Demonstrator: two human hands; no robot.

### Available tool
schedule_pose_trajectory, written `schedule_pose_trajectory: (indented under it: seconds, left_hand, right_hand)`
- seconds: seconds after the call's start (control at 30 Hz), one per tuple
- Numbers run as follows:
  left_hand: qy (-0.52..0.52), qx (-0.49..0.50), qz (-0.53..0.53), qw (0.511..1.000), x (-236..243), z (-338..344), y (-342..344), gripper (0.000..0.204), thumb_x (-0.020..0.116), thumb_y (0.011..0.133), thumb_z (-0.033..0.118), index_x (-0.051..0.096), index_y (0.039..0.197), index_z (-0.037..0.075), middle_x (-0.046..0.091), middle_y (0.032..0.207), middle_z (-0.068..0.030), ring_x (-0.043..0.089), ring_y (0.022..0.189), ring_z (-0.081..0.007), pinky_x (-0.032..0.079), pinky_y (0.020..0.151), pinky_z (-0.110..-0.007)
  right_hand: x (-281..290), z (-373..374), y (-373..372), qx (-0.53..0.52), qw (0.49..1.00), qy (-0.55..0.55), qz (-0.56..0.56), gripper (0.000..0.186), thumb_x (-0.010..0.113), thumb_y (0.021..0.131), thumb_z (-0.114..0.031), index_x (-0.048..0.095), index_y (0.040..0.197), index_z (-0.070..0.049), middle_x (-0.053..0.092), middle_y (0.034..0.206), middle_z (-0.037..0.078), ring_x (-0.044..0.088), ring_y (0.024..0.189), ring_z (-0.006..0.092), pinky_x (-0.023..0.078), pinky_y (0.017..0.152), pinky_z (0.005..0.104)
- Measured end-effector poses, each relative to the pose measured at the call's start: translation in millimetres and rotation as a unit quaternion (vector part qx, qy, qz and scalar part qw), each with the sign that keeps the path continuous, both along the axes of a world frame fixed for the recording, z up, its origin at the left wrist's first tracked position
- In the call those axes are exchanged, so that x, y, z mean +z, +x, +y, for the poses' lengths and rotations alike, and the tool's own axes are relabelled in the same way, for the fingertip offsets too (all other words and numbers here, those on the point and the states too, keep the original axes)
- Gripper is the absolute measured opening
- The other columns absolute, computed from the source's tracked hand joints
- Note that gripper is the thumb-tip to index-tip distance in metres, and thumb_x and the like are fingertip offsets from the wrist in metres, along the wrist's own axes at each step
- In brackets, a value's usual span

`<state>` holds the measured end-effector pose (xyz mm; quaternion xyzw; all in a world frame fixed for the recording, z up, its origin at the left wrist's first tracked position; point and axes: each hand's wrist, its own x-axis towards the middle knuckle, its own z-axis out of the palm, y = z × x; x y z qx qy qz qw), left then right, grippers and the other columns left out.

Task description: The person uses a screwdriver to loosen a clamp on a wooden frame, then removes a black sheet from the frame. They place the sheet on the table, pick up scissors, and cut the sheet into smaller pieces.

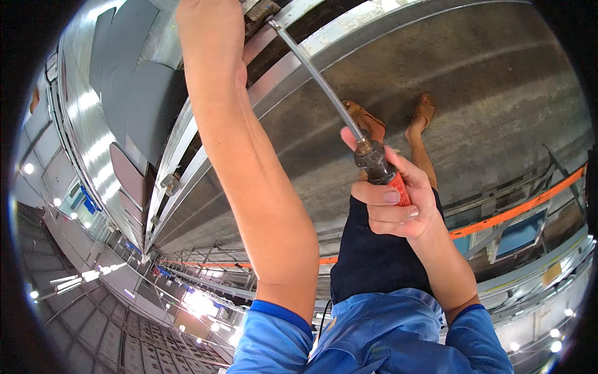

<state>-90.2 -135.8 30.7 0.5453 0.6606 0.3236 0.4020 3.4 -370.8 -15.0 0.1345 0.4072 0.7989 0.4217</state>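
My right hand [402, 202] is wrapped round the black and red handle of a long screwdriver [324, 87]. Its steel shaft slants up and to the left. The tip ends at a dark, worn metal fitting [261, 11] on the edge of a long metal table [84, 118]. Beside that fitting, my left hand [212, 7] reaches over the table edge. Its fingers are cut off by the top of the picture, so what they touch is hidden.
Flat dark grey pieces [134, 93] and a pinkish piece [128, 174] lie on the table. A small metal fitting [169, 182] sits lower along its edge rail. Concrete floor [498, 81] lies under my sandalled feet. An orange rail [517, 209] runs behind me.
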Motion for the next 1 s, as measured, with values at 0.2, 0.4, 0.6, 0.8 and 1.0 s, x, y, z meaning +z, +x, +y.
schedule_pose_trajectory:
  seconds: [0.2,0.4,0.6,0.8,1.0]
  left_hand:
    - [-0.018,-0.002,-0.062,0.998,-6.5,12.6,-11.4,0.054,0.054,0.102,0.047,0.068,0.112,-0.004,0.064,0.083,-0.0018,0.054,0.068,-0.0081,0.043,0.06,-0.025]
    - [0.026,-0.013,-0.093,0.995,-1.5,-2.7,-3.4,0.049,0.055,0.103,0.041,0.063,0.12,-0.004,0.064,0.093,-0.0044,0.056,0.078,-0.0097,0.046,0.068,-0.025]
    - [0.017,0.001,-0.078,0.997,8.3,-2.2,0.0,0.048,0.055,0.103,0.04,0.063,0.122,-0.003,0.065,0.099,-0.0054,0.058,0.083,-0.0108,0.047,0.072,-0.026]
    - [0.024,-0.027,-0.094,0.995,-6.5,9.5,-14.3,0.052,0.055,0.103,0.04,0.06,0.128,-0.005,0.066,0.11,-0.0085,0.059,0.095,-0.0146,0.047,0.083,-0.028]
    - [0.029,-0.008,-0.077,0.997,-2.3,3.1,-3.8,0.053,0.055,0.102,0.041,0.06,0.129,-0.005,0.065,0.113,-0.0096,0.059,0.102,-0.0147,0.046,0.089,-0.028]
  right_hand:
    - [-1.3,-0.2,3.2,0.025,0.999,-0.007,-0.048,0.05,0.036,0.109,-0.035,0.027,0.157,-0.026,0.05,0.08,0.007,0.037,0.038,0.0045,0.031,0.04,0.0218]
    - [11.0,6.4,10.6,0.066,0.933,0.028,-0.353,0.051,0.045,0.107,-0.03,0.037,0.154,-0.011,0.057,0.075,0.01,0.035,0.04,0.0034,0.03,0.04,0.0202]
    - [30.9,8.7,4.8,0.133,0.538,0.114,-0.824,0.044,0.056,0.1,-0.016,0.053,0.143,-0.005,0.059,0.076,-0.001,0.041,0.058,0.0006,0.033,0.052,0.0186]
    - [15.9,0.5,18.9,0.039,0.892,0.05,-0.448,0.063,0.055,0.097,-0.032,0.034,0.152,-0.011,0.056,0.099,0.017,0.048,0.058,0.0114,0.04,0.057,0.0259]
    - [7.7,-4.5,-1.4,-0.038,0.997,-0.067,0.003,0.057,0.043,0.107,-0.037,0.021,0.159,-0.031,0.05,0.089,0.012,0.043,0.048,0.007,0.038,0.045,0.0232]
